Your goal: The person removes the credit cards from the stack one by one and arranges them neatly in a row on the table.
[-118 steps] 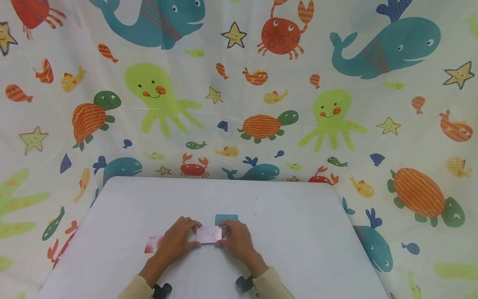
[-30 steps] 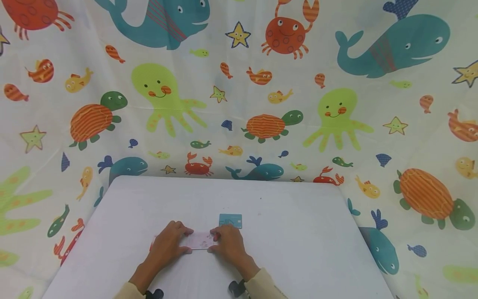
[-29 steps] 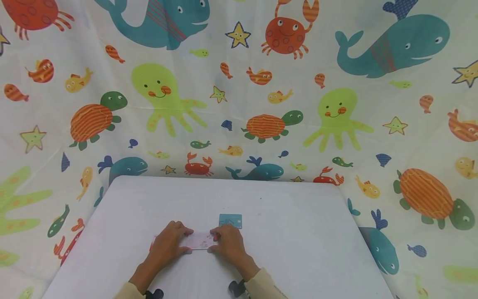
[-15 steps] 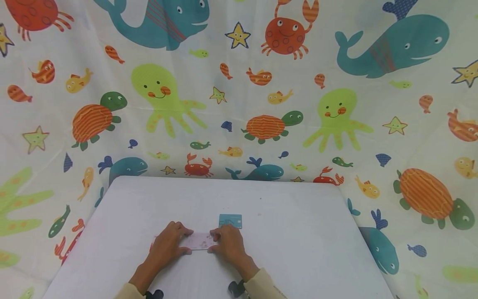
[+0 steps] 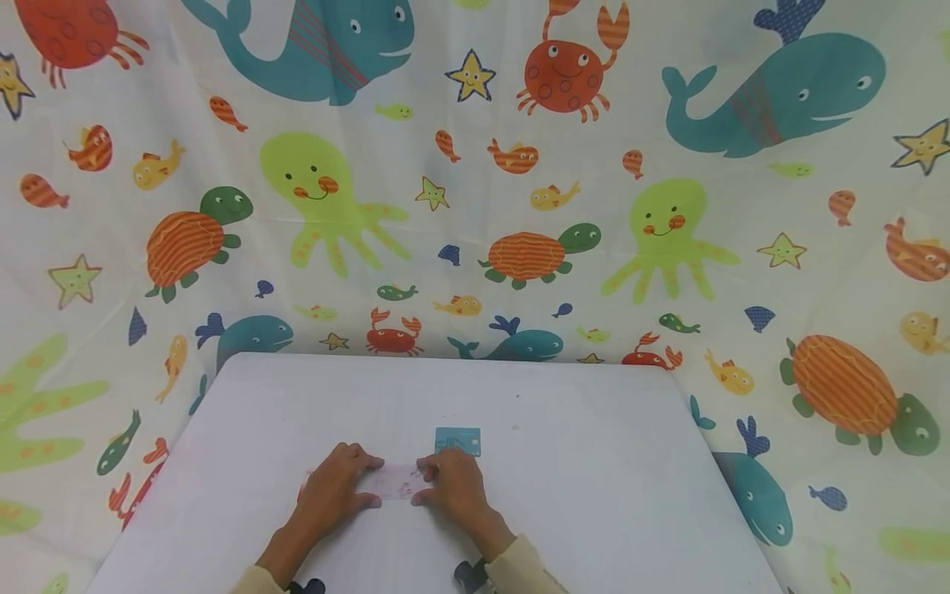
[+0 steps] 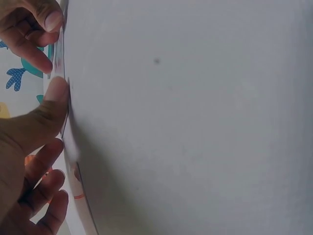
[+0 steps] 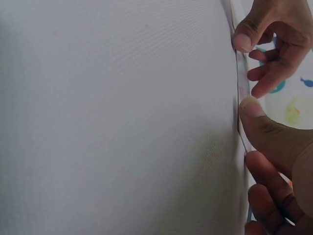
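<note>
A pale pinkish-white card (image 5: 397, 481) lies flat between both hands in the head view. My left hand (image 5: 337, 488) holds its left end, thumb at the near edge and index finger at the far edge. The right hand (image 5: 455, 488) grips the opposite end the same way. From the left wrist, the left thumb (image 6: 55, 93) shows against the card's edge; the right wrist view gives the right thumb (image 7: 253, 110) there too. Beyond the right hand is a teal card (image 5: 458, 438), its near edge partly covered. A red-and-white card (image 5: 303, 485) is mostly hidden by the left hand.
Everything lies on a white-covered table (image 5: 594, 470). Behind it hangs a white curtain (image 5: 460, 165) printed with sea animals. Dark wrist-worn devices, one a black piece (image 5: 469, 575), sit at both beige cuffs.
Compared with several seconds ago, both hands and the pale card are farther left and nearer, and the left hand covers more of the red-and-white card. Over the last second the hands stay nearly still.
</note>
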The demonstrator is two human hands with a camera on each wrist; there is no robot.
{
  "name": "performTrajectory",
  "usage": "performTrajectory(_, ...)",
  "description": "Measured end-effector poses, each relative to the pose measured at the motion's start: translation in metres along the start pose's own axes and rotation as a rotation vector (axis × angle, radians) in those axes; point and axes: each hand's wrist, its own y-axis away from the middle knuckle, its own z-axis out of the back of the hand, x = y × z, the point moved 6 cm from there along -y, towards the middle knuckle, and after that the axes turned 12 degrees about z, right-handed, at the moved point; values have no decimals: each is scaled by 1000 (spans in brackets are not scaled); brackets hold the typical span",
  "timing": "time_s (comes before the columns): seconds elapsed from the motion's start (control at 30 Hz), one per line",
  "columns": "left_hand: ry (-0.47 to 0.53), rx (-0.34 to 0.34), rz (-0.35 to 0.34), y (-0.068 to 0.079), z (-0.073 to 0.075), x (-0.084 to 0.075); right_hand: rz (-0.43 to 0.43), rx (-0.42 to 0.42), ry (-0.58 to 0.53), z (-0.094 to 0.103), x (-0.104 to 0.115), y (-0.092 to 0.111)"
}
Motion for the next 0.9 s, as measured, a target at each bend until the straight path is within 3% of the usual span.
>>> performTrajectory(0.27,28,5,13,-1,3,0,26,-35,-5,4,-4,0)
performTrajectory(0.5,74,14,16,-5,6,-2,-27,-30,-24,8,-13,0)
performTrajectory(0.9,136,-33,-34,-13,6,-19,-26,-78,-21,26,-32,0)
